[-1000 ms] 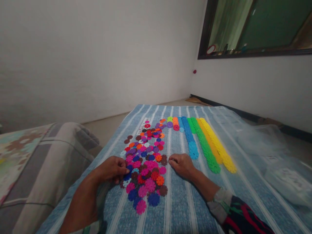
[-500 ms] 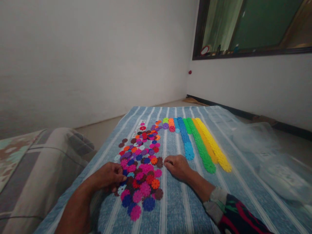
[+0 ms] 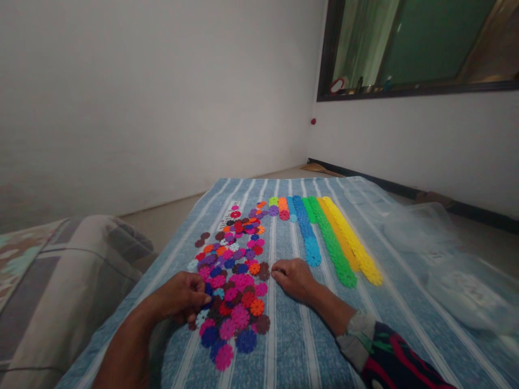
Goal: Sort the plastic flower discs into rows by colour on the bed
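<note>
A heap of flower-shaped plastic discs (image 3: 239,316) in pink, red, blue, brown, purple and orange spreads over a striped cloth. At its left edge is my left hand (image 3: 184,296), closed with thumb and fingers pinched beside a dark blue disc (image 3: 208,289); whatever the fingers hold is hidden. My right hand (image 3: 294,276) rests on the cloth right of the heap, fingers curled together near a brown disc (image 3: 264,271). Beyond it, overlapping discs form long rows: blue (image 3: 302,216), green (image 3: 334,251) and yellow (image 3: 352,240).
Shorter rows, including an orange one (image 3: 283,205), lie at the far end. Clear plastic bags (image 3: 466,292) lie along the right side of the striped cloth (image 3: 292,346). A grey-striped fabric-covered shape (image 3: 93,270) stands at left, and a window (image 3: 421,43) is at upper right.
The view has shifted slightly, so the rows and heap sit a little further left. Both hands keep nearly the same places and poses.
</note>
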Tool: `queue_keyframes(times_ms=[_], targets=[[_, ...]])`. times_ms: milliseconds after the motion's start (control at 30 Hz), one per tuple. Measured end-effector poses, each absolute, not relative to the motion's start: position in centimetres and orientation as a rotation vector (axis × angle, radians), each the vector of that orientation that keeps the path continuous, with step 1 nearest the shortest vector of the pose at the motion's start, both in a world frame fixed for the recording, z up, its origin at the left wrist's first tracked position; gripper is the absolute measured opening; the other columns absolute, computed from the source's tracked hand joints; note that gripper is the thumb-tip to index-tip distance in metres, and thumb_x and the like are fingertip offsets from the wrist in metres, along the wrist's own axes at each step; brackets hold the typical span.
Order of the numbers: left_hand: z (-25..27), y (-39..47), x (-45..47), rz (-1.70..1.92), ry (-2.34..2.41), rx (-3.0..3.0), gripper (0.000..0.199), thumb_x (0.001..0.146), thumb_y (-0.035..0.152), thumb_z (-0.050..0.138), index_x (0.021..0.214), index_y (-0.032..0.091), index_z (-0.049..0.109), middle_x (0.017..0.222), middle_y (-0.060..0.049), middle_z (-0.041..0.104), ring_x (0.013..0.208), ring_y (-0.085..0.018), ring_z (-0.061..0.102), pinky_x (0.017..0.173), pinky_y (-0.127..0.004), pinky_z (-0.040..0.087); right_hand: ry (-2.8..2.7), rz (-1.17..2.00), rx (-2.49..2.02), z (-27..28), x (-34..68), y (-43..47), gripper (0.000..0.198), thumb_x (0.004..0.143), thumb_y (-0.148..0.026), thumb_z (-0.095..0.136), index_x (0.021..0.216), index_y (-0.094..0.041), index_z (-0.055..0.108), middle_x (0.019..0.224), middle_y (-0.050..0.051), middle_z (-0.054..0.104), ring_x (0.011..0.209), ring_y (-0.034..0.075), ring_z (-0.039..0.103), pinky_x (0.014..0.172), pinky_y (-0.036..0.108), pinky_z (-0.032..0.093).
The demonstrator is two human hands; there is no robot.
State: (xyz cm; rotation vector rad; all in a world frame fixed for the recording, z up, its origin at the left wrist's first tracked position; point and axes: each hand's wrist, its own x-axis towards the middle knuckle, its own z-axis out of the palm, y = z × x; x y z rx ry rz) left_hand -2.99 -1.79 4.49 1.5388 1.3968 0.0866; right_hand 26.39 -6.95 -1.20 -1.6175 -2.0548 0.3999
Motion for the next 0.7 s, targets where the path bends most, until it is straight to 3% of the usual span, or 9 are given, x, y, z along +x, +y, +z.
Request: queue_keyframes(times_ms=[467, 700], targets=[[5.1, -2.8, -3.0, 0.108, 1.37, 1.538, 0.033, 0.054, 0.04, 0.072, 0.065, 0.018, 0.051, 0.05, -0.001, 0.063, 0.052, -0.02, 0.065, 0.044, -0.023, 0.039, -2.045, 0.424, -1.601, -1.9, 26.8, -7.5, 0.024, 0.09, -0.026, 0.051, 0.091, -0.023, 0.075, 0.087, 0.002, 0.076, 0.081, 0.016, 0.069, 0.07, 0.023, 0.041], [5.4, -3.2, -2.9, 0.081, 1.37, 1.559, 0.025, 0.056, 0.034, 0.069, 0.063, 0.018, 0.051, 0.051, -0.002, 0.064, 0.051, -0.019, 0.063, 0.043, -0.023, 0.037, -2.038, 0.419, -1.579, -2.5, 27.2, -7.3, 0.026, 0.089, -0.028, 0.049, 0.089, -0.022, 0.075, 0.085, 0.002, 0.076, 0.08, 0.017, 0.069, 0.07, 0.024, 0.041]])
